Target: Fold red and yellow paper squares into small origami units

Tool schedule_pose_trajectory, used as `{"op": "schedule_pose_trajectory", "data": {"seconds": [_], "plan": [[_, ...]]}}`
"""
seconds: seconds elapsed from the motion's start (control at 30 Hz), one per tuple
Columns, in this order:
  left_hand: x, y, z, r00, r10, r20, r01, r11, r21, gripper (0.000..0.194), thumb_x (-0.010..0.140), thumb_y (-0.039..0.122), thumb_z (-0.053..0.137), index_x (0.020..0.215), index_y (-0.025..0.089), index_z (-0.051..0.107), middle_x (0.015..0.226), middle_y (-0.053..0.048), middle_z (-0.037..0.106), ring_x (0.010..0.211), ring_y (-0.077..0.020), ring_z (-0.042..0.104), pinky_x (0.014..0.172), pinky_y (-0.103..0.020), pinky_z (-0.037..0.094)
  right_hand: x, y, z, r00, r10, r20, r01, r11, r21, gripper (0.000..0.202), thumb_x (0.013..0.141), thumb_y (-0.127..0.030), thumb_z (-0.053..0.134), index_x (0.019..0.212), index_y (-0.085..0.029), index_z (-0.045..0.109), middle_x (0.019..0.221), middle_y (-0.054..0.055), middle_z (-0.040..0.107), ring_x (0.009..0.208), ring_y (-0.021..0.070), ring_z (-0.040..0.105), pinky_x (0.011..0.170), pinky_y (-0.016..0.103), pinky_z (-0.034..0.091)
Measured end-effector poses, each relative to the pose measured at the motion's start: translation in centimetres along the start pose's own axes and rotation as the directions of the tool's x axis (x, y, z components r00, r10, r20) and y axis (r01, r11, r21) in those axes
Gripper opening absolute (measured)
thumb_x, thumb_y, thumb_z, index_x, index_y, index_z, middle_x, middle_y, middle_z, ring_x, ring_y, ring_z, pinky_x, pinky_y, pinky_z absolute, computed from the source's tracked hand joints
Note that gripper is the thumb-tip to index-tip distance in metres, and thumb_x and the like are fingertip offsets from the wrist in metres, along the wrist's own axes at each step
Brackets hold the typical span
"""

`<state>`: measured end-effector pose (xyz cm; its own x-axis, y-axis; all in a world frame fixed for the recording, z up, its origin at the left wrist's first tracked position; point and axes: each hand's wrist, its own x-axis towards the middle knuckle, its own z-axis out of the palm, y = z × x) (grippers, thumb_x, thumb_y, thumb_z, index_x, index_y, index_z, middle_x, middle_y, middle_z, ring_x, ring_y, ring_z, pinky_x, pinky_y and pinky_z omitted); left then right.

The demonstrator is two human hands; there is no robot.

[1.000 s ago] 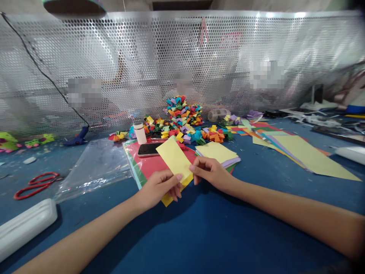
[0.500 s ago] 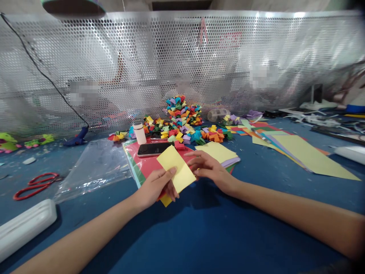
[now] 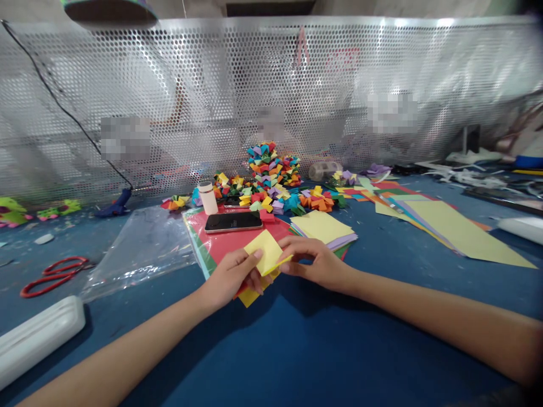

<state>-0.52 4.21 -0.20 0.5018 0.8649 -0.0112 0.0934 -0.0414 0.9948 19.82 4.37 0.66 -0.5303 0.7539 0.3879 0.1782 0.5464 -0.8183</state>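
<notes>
A small yellow paper (image 3: 263, 251) is held between both hands, its lower right part bent over. My left hand (image 3: 233, 277) pinches it with the thumb on top; more yellow and orange-red paper shows beneath those fingers. On the paper's right edge, my right hand (image 3: 314, 261) has its thumb and fingers closed. Just behind the hands lie a red sheet in a plastic sleeve (image 3: 203, 233), a black phone (image 3: 233, 221) and a stack of pale yellow squares (image 3: 326, 227).
Folded colourful paper pieces (image 3: 271, 169) are heaped near the perforated screen (image 3: 220, 85). Red scissors (image 3: 55, 276), a white device (image 3: 42, 333) and a clear plastic bag (image 3: 139, 243) lie left. Long paper strips (image 3: 470, 229) lie right. A white bottle (image 3: 207, 199) stands behind the phone.
My right hand has moved slightly left and closed on the yellow paper's edge. The paper, flat before, is now bent over at its lower right, and more of the phone shows.
</notes>
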Motion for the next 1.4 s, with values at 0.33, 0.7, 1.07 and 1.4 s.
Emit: {"op": "schedule_pose_trajectory", "data": {"seconds": [0.33, 0.7, 1.07, 1.4], "plan": [[-0.1, -0.5, 0.0, 0.997, 0.069, 0.043, -0.070, 0.997, 0.023, 0.025, 0.076, 0.024, 0.065, 0.099, 0.017, 0.059, 0.090, -0.005, 0.071, 0.080, -0.0162, 0.066, 0.064, -0.022, 0.046, -0.1, 0.8, 0.0, 0.978, 0.144, -0.151, -0.152, 0.988, -0.040, 0.029, 0.075, -0.045, 0.069, 0.069, -0.017, 0.064, 0.068, 0.000, 0.060, 0.061, 0.0111, 0.052, 0.056, 0.023, 0.042], [0.1, -0.6, -0.1, 0.999, 0.033, -0.030, -0.031, 0.998, 0.055, 0.028, 0.085, 0.040, 0.057, 0.086, 0.015, 0.067, 0.076, -0.005, 0.071, 0.068, -0.0129, 0.064, 0.063, -0.021, 0.047, 0.0, 0.6, 0.1, 0.956, 0.205, -0.207, -0.224, 0.972, -0.068, 0.031, 0.071, -0.044, 0.071, 0.065, -0.015, 0.061, 0.060, -0.002, 0.055, 0.055, 0.0090, 0.047, 0.052, 0.021, 0.038], [0.3, -0.6, -0.2, 1.000, 0.015, -0.018, -0.013, 0.998, 0.061, 0.033, 0.087, 0.041, 0.054, 0.085, 0.013, 0.070, 0.079, -0.007, 0.073, 0.071, -0.0131, 0.065, 0.064, -0.020, 0.047, -0.1, 0.7, 0.2, 0.950, 0.174, -0.260, -0.155, 0.983, 0.094, 0.028, 0.073, -0.043, 0.069, 0.076, -0.015, 0.065, 0.072, 0.002, 0.065, 0.065, 0.0131, 0.059, 0.063, 0.026, 0.050], [0.1, -0.7, 0.1, 0.999, 0.032, 0.021, -0.034, 0.992, 0.119, 0.033, 0.085, 0.042, 0.056, 0.074, 0.013, 0.064, 0.068, -0.003, 0.068, 0.059, -0.0114, 0.063, 0.058, -0.021, 0.047, -0.1, 0.5, 0.4, 0.914, 0.161, -0.373, -0.129, 0.986, 0.107, 0.036, 0.074, -0.034, 0.070, 0.101, -0.018, 0.054, 0.069, -0.001, 0.063, 0.061, 0.0114, 0.058, 0.058, 0.025, 0.047]]}}
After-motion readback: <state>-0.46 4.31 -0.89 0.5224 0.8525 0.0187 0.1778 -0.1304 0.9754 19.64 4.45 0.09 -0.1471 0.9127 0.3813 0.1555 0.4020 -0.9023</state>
